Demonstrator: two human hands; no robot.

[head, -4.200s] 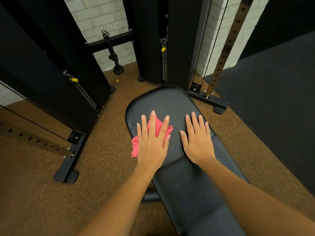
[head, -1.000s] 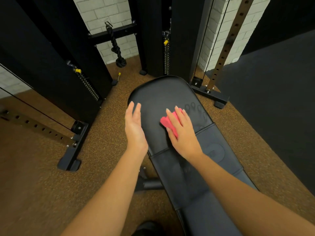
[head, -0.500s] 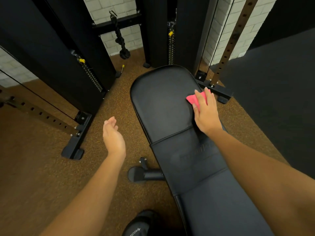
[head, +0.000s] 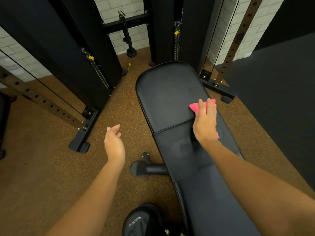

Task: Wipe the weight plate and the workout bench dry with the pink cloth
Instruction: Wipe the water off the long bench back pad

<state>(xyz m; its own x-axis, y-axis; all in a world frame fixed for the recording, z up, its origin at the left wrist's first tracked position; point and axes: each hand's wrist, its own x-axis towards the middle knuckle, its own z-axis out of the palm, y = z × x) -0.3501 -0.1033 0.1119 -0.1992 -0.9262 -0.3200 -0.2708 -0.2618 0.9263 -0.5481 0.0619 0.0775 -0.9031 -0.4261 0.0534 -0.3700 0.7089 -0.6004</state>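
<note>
The black padded workout bench (head: 163, 92) runs from the centre towards the lower right. My right hand (head: 205, 124) lies flat on the pink cloth (head: 196, 107) and presses it onto the bench's right side, at the seam between two pads. Pink shows beyond my fingertips and beside my wrist. My left hand (head: 114, 143) hovers over the floor left of the bench, fingers relaxed and holding nothing. A black rounded object with white lettering (head: 141, 220) sits at the bottom edge; I cannot tell whether it is the weight plate.
A cable machine frame (head: 81, 65) with weight stacks and yellow pins stands behind and to the left. Its feet (head: 80, 143) (head: 221, 92) rest on the brown speckled floor. The bench's leg (head: 150, 169) sticks out left. A rope handle (head: 127, 38) hangs at the back. Dark flooring (head: 272, 99) lies to the right.
My right hand slid the pink cloth from the middle of the pad to its right side, then back to the seam. My left hand left the bench's edge and moved out over the floor.
</note>
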